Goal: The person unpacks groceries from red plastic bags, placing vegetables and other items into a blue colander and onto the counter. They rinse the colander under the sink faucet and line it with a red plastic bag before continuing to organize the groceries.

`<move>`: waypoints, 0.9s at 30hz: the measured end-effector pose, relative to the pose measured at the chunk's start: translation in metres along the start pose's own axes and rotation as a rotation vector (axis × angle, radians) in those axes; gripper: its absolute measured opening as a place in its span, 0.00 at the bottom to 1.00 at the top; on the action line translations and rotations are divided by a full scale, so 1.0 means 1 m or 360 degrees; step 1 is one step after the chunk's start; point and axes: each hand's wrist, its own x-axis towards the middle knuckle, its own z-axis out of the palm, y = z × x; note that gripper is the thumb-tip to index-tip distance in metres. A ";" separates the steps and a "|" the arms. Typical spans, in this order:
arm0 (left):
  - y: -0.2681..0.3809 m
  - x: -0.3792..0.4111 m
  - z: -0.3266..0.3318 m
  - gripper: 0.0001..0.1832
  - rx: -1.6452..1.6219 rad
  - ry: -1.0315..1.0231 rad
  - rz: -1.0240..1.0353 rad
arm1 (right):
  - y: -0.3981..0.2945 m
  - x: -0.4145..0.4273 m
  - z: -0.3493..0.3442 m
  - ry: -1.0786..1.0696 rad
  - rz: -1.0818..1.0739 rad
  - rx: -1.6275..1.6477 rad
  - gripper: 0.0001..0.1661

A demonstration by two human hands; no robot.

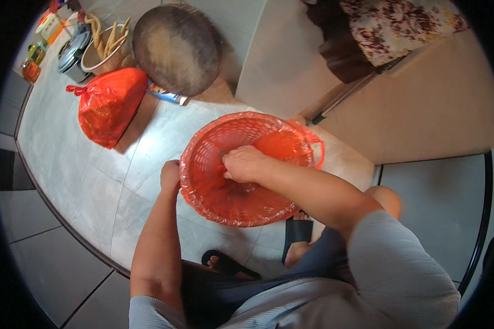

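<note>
A round basket with perforated walls stands before me, lined with a thin red plastic bag (247,222) whose edge is folded over the rim. My left hand (171,176) is at the basket's left rim, its fingers partly hidden behind the edge; whether they grip it cannot be made out. Inside the basket, my right hand (243,163) reaches down to the liner with bent fingers, and what lies under the fingertips is unclear. A loose loop of the bag (322,152) hangs over the right rim.
At the upper left are a tied, filled red plastic bag (111,107), a basket of root-like pieces (107,57), a lidded pot (74,51) and jars (31,70). A round wooden board (177,49) leans on the wall. Floral cloth (403,28) hangs upper right. My sandalled feet are below.
</note>
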 end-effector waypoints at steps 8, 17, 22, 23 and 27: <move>0.008 0.017 0.015 0.15 -0.0952 -0.0195 -0.0265 | 0.131 -0.164 0.031 0.0837 0.1730 0.2383 0.38; -0.041 0.049 0.060 0.15 -0.1938 -0.0475 -0.0467 | 0.113 -0.099 0.172 0.0602 0.0797 0.3685 0.33; -0.016 0.030 0.064 0.15 -0.2040 -0.0481 -0.0529 | 0.088 -0.085 0.181 0.0836 0.0478 0.4039 0.32; -0.012 0.028 0.064 0.15 -0.2048 -0.0482 -0.0525 | 0.085 -0.082 0.181 0.0883 0.0440 0.4073 0.32; -0.005 0.023 0.062 0.15 -0.2113 -0.0480 -0.0530 | 0.090 -0.076 0.169 0.0974 0.0306 0.4109 0.32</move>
